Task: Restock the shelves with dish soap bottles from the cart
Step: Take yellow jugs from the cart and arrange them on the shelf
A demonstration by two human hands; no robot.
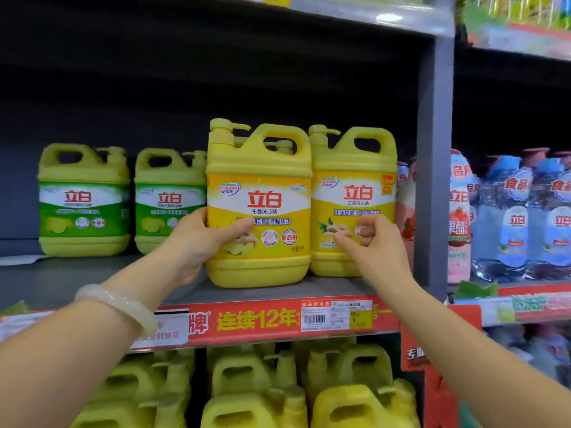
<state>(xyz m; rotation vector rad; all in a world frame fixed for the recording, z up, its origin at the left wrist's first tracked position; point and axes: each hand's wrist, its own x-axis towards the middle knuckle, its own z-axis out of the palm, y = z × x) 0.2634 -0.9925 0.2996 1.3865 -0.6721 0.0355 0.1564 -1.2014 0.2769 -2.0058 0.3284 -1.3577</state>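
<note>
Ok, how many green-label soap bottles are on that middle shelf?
2: one green-label bottle at far left, the other just right of it, beside the held yellow bottle. Others may be hidden behind.

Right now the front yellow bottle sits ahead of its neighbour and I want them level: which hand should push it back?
Left. The left hand already grips that front yellow bottle; the right hand hovers, loosely curled, before the neighbour bottle.
</note>
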